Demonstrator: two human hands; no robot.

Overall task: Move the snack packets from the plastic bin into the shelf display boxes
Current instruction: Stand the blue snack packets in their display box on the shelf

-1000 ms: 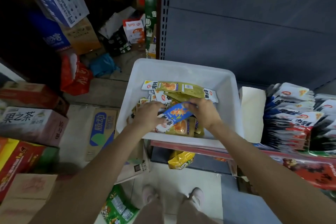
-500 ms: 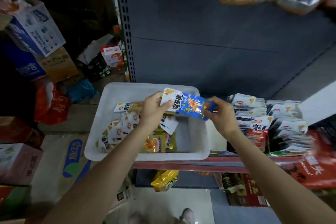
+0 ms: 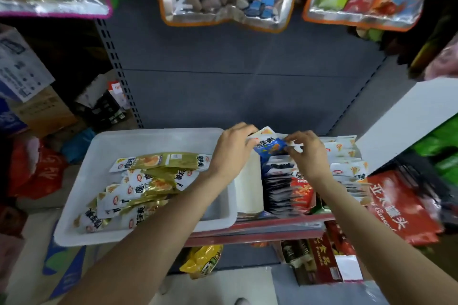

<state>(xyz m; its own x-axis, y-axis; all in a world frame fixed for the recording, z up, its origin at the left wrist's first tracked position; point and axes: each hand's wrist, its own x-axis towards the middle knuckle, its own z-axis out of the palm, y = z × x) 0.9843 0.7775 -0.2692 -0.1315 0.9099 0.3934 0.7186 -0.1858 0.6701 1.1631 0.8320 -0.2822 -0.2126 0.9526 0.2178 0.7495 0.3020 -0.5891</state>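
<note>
Both hands' grip holds one snack packet (image 3: 270,146) over the back of the display box (image 3: 249,181)'s packet rows (image 3: 285,188); bin (image 3: 153,141) with loose packets (image 3: 148,181) lies left of the grip, more rows (image 3: 347,168) right, all on the shelf (image 3: 272,224).

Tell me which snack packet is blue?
The blue packet pinched between both hands above the shelf boxes; those left in the white bin are gold.

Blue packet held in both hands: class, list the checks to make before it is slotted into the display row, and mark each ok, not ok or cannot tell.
1. Left hand grips blue packet: ok.
2. Right hand pinches its other end: ok.
3. Packet out of the white bin: ok.
4. Packet over the row of dark packets: ok.
5. Free gap in that row: cannot tell.
6. Bin emptied: not ok, gold packets remain.
</note>
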